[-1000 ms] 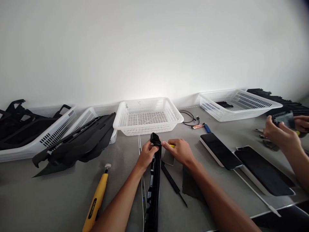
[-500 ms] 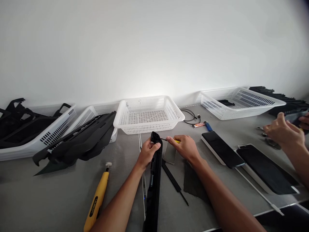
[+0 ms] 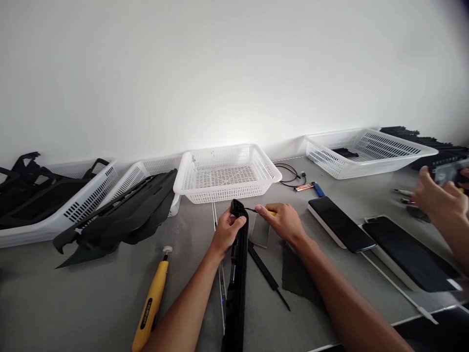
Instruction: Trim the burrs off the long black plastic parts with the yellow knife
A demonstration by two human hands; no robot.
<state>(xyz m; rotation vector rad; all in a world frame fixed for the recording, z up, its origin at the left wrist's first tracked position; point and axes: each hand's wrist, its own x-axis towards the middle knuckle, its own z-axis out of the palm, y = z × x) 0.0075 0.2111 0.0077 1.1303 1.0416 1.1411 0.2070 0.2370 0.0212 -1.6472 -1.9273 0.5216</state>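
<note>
A long black plastic part runs from the bottom edge up to the middle, its curved end uppermost. Fingers and thumb of my left hand are wrapped round it near that end. My right hand is closed on a yellow-handled tool, whose thin dark tip reaches the part's upper end; whether it touches is too small to tell. Below my right hand lie a small clear rectangular piece and a slim black tool. A dark cloth-like sheet is partly under my right forearm.
A yellow rotary tool lies left. White baskets line the wall, the left ones with black parts. Two phone-like devices, a cable and another person's hands are at right.
The whole view has shifted slightly. Both my hands keep their hold, with the tool tip still at the part's upper end. The other person's hands have moved with a dark item.
</note>
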